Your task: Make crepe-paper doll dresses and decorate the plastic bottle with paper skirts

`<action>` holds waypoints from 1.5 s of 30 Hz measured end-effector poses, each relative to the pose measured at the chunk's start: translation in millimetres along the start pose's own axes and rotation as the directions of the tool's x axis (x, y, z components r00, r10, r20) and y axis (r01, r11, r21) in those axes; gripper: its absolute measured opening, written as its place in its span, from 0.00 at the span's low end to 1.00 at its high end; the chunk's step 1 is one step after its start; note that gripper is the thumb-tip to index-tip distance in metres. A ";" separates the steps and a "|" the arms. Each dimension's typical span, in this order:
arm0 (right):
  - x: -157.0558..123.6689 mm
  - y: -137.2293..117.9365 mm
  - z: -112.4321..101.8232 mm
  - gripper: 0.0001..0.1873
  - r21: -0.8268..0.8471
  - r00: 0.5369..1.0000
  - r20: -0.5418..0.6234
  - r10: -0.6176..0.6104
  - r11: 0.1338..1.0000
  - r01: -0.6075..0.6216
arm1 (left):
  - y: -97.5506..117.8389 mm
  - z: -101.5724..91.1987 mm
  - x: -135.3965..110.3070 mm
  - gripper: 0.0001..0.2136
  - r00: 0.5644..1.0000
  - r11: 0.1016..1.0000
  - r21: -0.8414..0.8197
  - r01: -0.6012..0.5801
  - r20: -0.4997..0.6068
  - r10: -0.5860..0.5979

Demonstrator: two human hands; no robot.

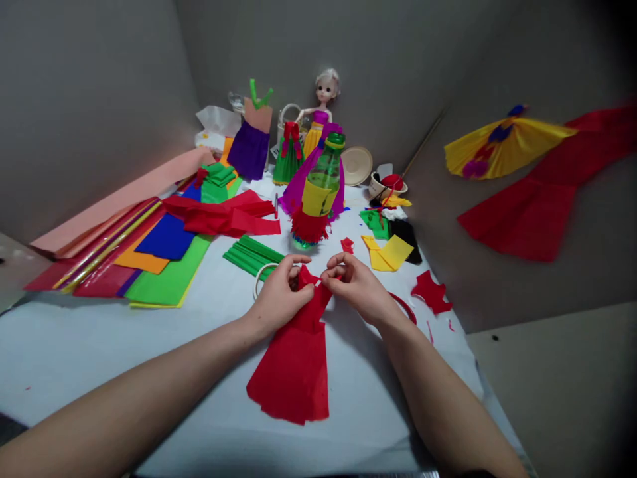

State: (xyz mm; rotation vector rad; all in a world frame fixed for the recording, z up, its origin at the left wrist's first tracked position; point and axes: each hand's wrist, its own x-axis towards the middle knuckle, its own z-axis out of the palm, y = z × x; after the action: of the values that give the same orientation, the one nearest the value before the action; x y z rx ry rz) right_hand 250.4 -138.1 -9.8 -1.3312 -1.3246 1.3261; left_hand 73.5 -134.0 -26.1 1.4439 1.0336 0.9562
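A red paper dress (301, 365) with a flared skirt lies over the front middle of the table. My left hand (281, 292) is closed on its narrow top, thumb in front. From the other side my right hand (355, 285) pinches the upper right edge of the dress. Between the two thumbs shows a small white bit (318, 283), too small to name. Partly behind my left wrist is a white ring (259, 282). A red ring (404, 309) lies partly hidden by my right forearm. Just beyond my hands stands a green bottle (328, 166) wrapped in yellow and red paper.
Coloured paper sheets (169, 272) and rolls spread across the left. Green folded strips (251, 255) lie nearer the middle. A doll (323, 113) and small paper dresses (251, 146) stand at the back. Yellow paper (395, 252), red scraps (430, 292) and a bowl (381, 190) are right.
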 end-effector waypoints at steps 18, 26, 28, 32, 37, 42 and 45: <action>-11.6 -9.8 5.0 0.19 0.128 0.999 0.034 0.028 0.991 -0.032 | 21.0 -2.8 -6.4 0.09 0.984 0.888 0.427 -0.170 0.028 0.175; -12.9 -12.4 5.9 0.20 0.141 0.998 0.046 0.038 0.989 -0.044 | 21.9 -3.0 -5.4 0.09 0.988 0.924 0.352 -0.151 0.039 0.147; -13.1 -12.8 5.9 0.20 0.144 0.998 0.042 0.043 0.988 -0.048 | 21.0 -3.4 -5.6 0.09 0.988 0.927 0.341 -0.157 0.044 0.151; -13.1 -12.7 5.6 0.20 0.145 0.998 0.036 0.050 0.988 -0.055 | 19.3 -4.3 -5.4 0.09 0.987 0.930 0.330 -0.162 0.051 0.154; -13.1 -11.2 5.6 0.19 0.135 0.998 0.042 0.036 0.990 -0.041 | 18.3 -5.4 -5.4 0.08 0.988 0.936 0.317 -0.153 0.046 0.146; -13.1 -12.8 6.2 0.20 0.142 0.998 0.040 0.040 0.989 -0.046 | 19.8 -5.4 -5.8 0.08 0.988 0.940 0.304 -0.157 0.043 0.151; -11.9 -13.1 5.9 0.20 0.146 0.998 0.032 0.046 0.988 -0.050 | 19.0 -5.2 -5.7 0.07 0.987 0.941 0.298 -0.158 0.023 0.158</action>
State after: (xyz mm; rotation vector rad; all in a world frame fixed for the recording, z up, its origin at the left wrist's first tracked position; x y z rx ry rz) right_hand 244.2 -149.1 4.0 -1.2540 -1.1956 1.4512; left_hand 68.7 -138.9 -6.7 1.8001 1.1114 0.9420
